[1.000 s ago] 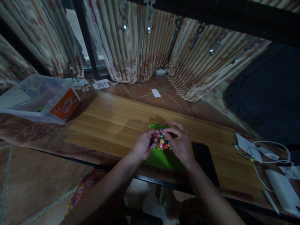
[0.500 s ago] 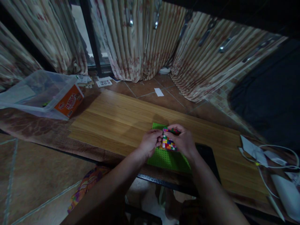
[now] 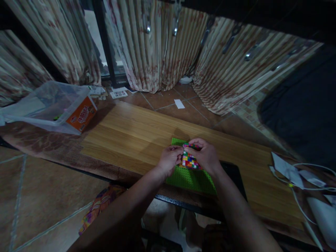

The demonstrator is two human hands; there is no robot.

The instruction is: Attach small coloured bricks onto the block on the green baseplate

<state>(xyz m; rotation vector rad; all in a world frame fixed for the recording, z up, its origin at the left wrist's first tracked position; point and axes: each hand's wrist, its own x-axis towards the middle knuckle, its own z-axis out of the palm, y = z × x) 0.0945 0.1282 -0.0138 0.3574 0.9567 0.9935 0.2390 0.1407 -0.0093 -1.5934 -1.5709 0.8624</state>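
Observation:
A green studded baseplate (image 3: 193,179) lies near the front edge of a low wooden table (image 3: 131,133). On it stands a small block of many-coloured bricks (image 3: 190,160). My left hand (image 3: 169,161) pinches the block's left side with its fingertips. My right hand (image 3: 207,156) curls over the block's top and right side, hiding its far edge. Both hands touch the block.
A clear plastic bin (image 3: 49,106) with an orange label lies at the table's left end. A dark phone (image 3: 233,176) lies right of the baseplate. White cables and papers (image 3: 296,175) crowd the right end. Curtains (image 3: 162,45) hang behind; papers lie on the tiled floor.
My hands have closed in tighter on the brick block, the right hand lowering over its top. The view has shifted slightly, so everything sits a little further right.

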